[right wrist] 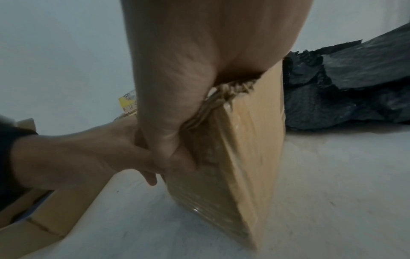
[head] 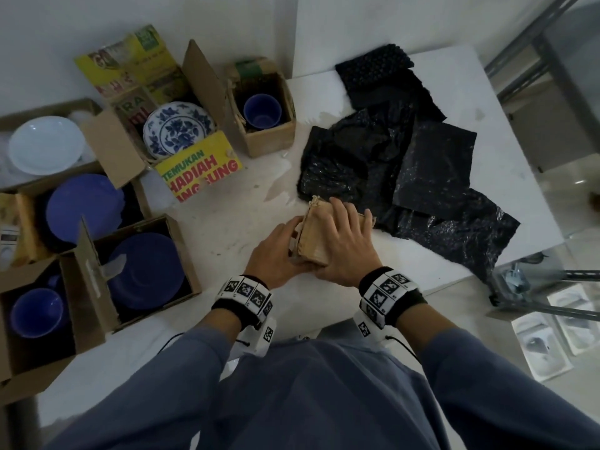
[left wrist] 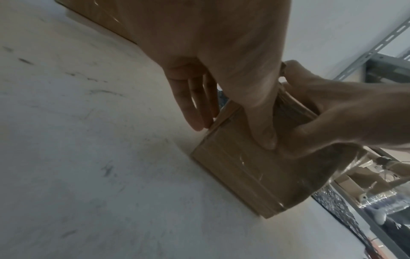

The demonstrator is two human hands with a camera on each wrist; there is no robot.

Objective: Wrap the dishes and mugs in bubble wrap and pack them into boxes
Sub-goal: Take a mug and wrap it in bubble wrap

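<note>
A: Nearest the lens: grey sleeves (head: 324, 394), then both hands on the small cardboard box (head: 316, 241), on the bench (head: 227, 222) just left of the black bubble wrap (head: 406, 177).

B: Fingers?

A: Right hand (head: 344, 245) spread flat over the top, thumb hooked down the near side. Left hand (head: 276, 254) curled round the box's left end.

B: Key relation?

A: The box's long axis runs away from the body; both hands equally near. Contents hidden. The unwrapped blue mug (head: 261, 110) lies well left of the wrap.
</note>
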